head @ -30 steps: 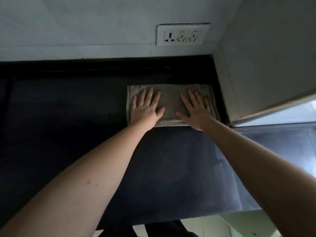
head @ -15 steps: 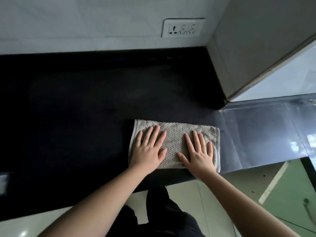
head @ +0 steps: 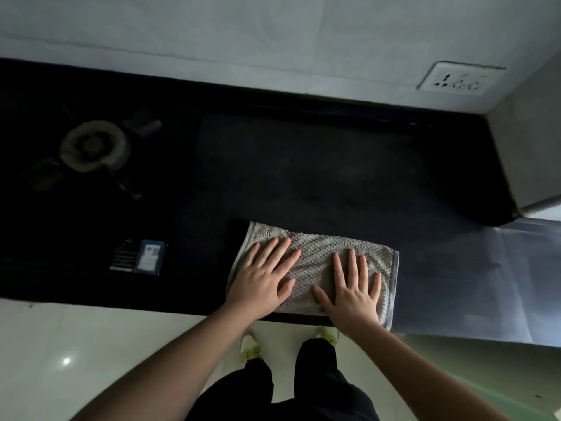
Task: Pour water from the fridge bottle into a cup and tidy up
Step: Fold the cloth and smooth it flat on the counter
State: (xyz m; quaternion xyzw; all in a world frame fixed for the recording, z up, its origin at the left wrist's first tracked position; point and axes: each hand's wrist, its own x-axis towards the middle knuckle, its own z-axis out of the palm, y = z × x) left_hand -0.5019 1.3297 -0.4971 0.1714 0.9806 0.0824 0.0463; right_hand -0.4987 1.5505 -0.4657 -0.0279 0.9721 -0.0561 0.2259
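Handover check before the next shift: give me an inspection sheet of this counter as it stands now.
Surface: dark countertop, dim; any wet patches cannot be told.
Job's things: folded grey cloth lies flat near the front edge; no bottle or cup seen.
Clutter: gas burner at far left; small blue-and-white card or packet left of the cloth.
Hands: left hand and right hand press flat on the cloth, fingers straight and spread.
Cables: nothing seen.
Surroundings: pale wall with a wall socket, nothing plugged in; grey panel at the right corner; pale floor; the person's shoes below the counter edge.
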